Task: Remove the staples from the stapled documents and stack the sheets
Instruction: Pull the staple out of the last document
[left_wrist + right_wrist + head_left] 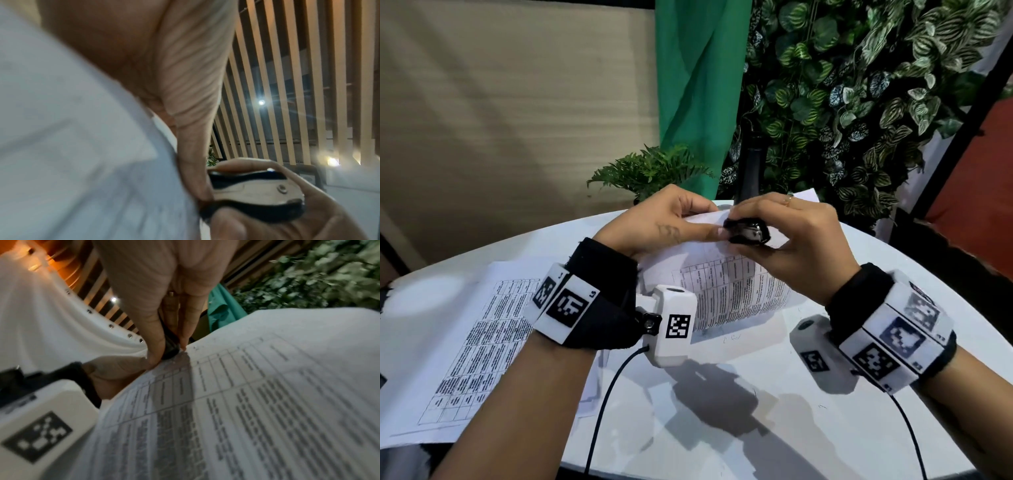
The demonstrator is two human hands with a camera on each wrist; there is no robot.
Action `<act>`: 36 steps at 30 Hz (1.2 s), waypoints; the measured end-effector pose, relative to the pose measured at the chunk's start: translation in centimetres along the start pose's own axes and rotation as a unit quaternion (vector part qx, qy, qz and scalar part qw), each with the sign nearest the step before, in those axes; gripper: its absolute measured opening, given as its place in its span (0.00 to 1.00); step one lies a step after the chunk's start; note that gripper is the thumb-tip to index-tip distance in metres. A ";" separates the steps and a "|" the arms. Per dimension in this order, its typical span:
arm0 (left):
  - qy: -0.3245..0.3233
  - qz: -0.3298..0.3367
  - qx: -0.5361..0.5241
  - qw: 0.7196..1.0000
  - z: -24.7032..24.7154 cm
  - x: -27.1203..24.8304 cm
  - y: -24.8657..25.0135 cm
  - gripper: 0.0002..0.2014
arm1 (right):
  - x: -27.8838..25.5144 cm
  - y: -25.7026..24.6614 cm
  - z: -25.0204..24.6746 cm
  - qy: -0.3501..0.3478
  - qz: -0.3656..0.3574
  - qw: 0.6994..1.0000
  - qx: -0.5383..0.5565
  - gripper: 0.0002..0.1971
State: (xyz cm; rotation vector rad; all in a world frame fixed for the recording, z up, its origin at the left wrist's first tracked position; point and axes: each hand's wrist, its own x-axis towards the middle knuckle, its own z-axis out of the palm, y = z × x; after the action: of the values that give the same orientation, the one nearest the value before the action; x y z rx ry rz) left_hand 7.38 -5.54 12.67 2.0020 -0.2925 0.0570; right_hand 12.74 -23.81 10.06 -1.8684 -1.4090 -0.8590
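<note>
Fingers of the right hand (791, 236) are curled round a black staple remover (747, 232), thumb below and fingers above, squeezing it at the upper corner of the stapled document (726, 284). Fingers of the left hand (657, 219) pinch that same corner, thumb (709, 231) lying flat on the top sheet with its tip touching the remover; the remaining fingers are folded behind the paper.

Item, nearest: white round table (774, 411), its rim at 6 o'clock, crossed by two black cables (606, 394).

Item, at 9 o'clock of the hands: loose printed sheets (476, 346) lying flat on the table, table grid uppermost, partly under the left forearm.

Item, centre: stapled document, lifted off the table at its far end and curving down towards the wrists; printed with a ruled grid of small text, unreadable.

Item: staple remover, in the left wrist view (255, 193) showing black grips and a metal body with a rivet. Whether its claws hold a staple cannot be told.

Item, at 12 o'clock beyond the table: small fern (650, 168).

Item, farther: green curtain (698, 68); at 1 to 2 o'clock a wall of patterned leaves (859, 85).
</note>
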 end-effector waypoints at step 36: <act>0.268 0.062 0.087 0.958 0.7 -0.1 -1.5 0.15 | -0.1 -1.9 0.1 0.084 0.058 0.986 -0.130 0.10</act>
State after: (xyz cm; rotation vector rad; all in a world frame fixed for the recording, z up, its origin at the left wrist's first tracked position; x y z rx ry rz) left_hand 7.61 -5.55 11.07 2.0512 -0.0624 0.7147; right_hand 10.90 -23.39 10.12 -1.9947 -1.1161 -1.1577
